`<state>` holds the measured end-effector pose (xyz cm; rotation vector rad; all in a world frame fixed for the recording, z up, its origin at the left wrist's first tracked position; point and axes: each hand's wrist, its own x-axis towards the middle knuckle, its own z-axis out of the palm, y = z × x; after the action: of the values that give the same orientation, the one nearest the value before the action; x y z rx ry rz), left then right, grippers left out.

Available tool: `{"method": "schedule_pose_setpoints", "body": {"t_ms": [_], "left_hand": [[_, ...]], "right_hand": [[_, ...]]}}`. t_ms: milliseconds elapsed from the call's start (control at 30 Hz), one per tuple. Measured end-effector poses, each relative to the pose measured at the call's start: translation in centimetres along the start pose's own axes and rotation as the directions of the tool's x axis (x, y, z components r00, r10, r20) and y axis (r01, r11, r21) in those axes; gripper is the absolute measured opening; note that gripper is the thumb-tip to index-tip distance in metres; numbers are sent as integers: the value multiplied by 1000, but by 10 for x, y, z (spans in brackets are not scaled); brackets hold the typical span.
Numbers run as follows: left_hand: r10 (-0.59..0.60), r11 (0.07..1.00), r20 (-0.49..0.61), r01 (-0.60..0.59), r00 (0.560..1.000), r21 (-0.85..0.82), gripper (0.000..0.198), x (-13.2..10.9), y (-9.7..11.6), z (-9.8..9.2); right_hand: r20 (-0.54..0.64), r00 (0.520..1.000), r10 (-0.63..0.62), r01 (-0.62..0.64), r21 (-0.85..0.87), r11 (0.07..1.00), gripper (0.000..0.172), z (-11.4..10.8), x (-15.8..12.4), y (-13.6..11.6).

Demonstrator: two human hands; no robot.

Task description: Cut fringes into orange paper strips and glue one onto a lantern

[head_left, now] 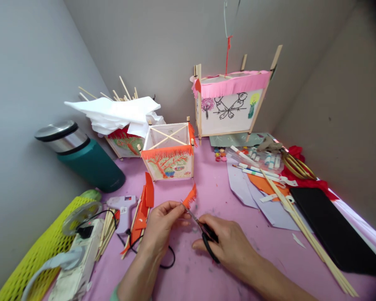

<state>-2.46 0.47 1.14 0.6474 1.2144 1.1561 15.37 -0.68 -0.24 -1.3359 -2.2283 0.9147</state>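
My left hand (161, 223) pinches the lower end of a small orange fringed paper strip (190, 195), holding it up above the pink table (207, 267). In my right hand (227, 244) are black-handled scissors (203, 232), their blades pointing up-left to the strip's base near my left fingertips. Just behind stands a small paper lantern box (169, 152) with a wooden frame, an orange fringe and a painted tree.
A larger lantern with pink fringe (230, 104) hangs at the back. Left: glue gun (122, 205), orange paper pieces (144, 205), power strip (81, 251), yellow basket (34, 259), teal bin (84, 159). Right: wooden sticks (303, 230), black pad (332, 225), paint tubes (263, 161).
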Motion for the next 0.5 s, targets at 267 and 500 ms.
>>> {"method": "schedule_pose_setpoints", "body": {"t_ms": [267, 500], "left_hand": [[9, 1000, -4, -9, 1000, -24, 24, 0, 1, 1], [16, 1000, -6, -16, 1000, -19, 22, -1, 1, 1]], "right_hand": [[-5, 1000, 14, -14, 15, 1000, 25, 0, 1, -1], [-17, 1000, 9, -9, -9, 1000, 25, 1, 1, 1]]}}
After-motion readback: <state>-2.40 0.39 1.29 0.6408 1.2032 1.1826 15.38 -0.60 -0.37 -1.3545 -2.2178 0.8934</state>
